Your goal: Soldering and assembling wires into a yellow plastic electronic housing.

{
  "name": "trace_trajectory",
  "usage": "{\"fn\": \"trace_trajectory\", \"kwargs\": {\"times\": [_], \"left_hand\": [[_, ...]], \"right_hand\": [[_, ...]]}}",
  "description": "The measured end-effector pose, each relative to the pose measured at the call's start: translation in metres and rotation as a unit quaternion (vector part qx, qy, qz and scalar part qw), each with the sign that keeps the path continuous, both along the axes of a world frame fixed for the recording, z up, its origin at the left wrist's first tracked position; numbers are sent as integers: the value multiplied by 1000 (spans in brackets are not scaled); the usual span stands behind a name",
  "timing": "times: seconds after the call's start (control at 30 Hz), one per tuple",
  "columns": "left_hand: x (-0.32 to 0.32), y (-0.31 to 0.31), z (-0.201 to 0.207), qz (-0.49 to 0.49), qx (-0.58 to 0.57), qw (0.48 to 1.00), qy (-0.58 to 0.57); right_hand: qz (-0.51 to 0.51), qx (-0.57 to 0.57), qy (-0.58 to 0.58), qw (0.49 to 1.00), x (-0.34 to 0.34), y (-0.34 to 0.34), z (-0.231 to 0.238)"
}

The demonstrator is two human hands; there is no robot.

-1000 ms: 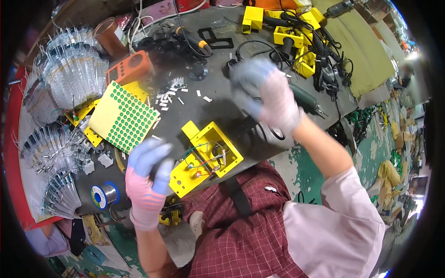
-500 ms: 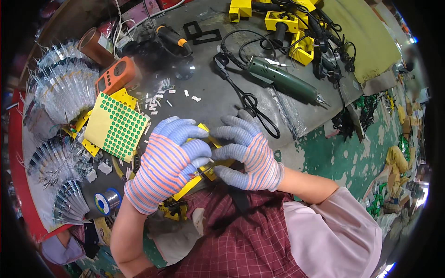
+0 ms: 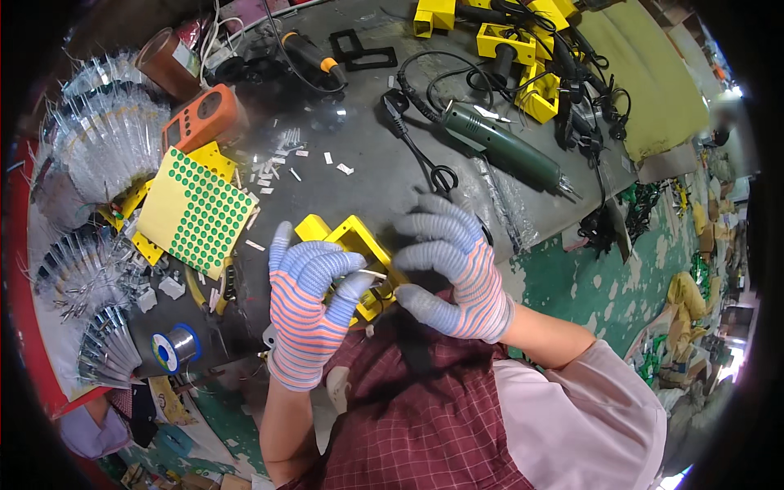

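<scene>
A yellow box-shaped housing (image 3: 371,242) with open sides lies at the bench's near edge, between my two gloved hands. My left hand (image 3: 314,306) is closed at its left side, thumb and forefinger pinching a thin white wire-like piece (image 3: 374,274) over the housing. The other fingers hide part of the frame, so I cannot tell whether they grip it too. My right hand (image 3: 453,265) is open just right of the housing, fingers apart and slightly blurred, with nothing visible in it. Both gloves are striped blue and orange.
Left are a sheet of green round stickers (image 3: 196,212), an orange meter (image 3: 208,117), pliers (image 3: 214,290) and a solder spool (image 3: 176,349). A green electric screwdriver (image 3: 506,147) lies beyond my right hand. Yellow housings with black cords (image 3: 539,94) crowd the back right.
My left hand has moved right and lower and turned, uncovering more of the yellow housing. My right hand has drawn slightly right, away from it. The whole view has shifted a little.
</scene>
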State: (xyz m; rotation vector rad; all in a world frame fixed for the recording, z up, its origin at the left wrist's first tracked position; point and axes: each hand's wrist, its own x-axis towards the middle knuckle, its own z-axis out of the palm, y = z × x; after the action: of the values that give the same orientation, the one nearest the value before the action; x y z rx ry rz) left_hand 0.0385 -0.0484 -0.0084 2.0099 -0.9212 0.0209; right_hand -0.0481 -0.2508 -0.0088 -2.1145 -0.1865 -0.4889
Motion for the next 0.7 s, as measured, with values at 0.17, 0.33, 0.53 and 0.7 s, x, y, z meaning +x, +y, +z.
{"fn": "trace_trajectory", "kwargs": {"times": [0.17,0.33,0.53,0.7], "left_hand": [[-6,2,-8,20,-34,999,29],[-6,8,-6,0,30,1000,-8],[-8,7,-15,5,13,998,-62],[-7,7,-17,5,-4,999,-54]], "right_hand": [[-2,-124,5,992,15,7,6],[4,-159,36,987,6,2,5],[-32,-198,37,979,9,11,11],[-33,-133,50,989,13,18,-2]]}}
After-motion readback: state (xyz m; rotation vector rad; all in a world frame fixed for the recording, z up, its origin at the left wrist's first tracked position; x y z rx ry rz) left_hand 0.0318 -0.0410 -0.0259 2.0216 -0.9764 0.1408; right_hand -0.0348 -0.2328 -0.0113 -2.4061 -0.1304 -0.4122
